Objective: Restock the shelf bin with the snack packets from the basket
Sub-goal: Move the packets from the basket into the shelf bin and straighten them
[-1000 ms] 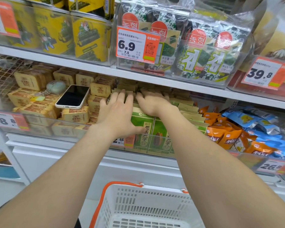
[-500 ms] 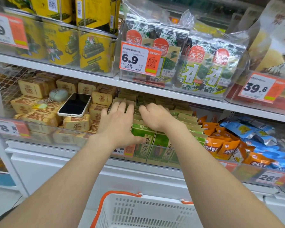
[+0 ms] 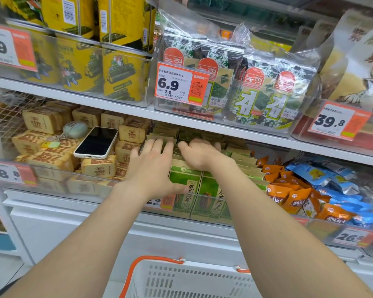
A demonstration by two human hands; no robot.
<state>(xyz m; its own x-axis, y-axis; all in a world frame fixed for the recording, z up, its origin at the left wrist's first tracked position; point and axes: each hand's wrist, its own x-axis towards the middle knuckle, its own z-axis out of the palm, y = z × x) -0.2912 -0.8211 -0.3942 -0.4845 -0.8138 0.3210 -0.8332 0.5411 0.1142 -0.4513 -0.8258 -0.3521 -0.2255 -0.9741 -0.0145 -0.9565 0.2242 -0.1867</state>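
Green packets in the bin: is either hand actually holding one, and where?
Left hand only presses flat atop the green packets; right hand curls over their tops, grip unclear.

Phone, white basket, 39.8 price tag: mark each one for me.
Phone (image 3: 96, 142): head view, centre of its dark screen.
White basket (image 3: 187, 278): head view, on its perforated wall.
39.8 price tag (image 3: 331, 121): head view, on the printed digits.
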